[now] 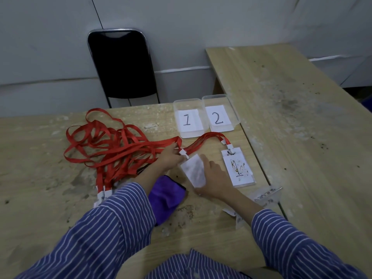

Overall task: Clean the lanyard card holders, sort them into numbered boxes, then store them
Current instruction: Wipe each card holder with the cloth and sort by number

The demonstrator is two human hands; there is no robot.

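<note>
Scuffed, pale wood forms the counter [60,154], which is set against a grey wall with a black chair [120,65] behind it. One card holder [194,173] lies flat between the two hands. It is pinched at its clip end by the left hand [171,159], while the right hand [214,178] rests on its edge with fingers straight. The holder is judged light, thin and slick, stiff enough to lift by the clip, while its red strap is limp and apt to snag. Just right of the right hand, a second holder [239,170] lies stained, its scrawled mark unreadable. Beyond both hands stand two clear boxes, labelled "1" [188,119] and "2" [218,117]. Left of the left hand a tangle of red lanyards [112,146] is spread. A purple cloth [167,198] is tucked under the left forearm.
</note>
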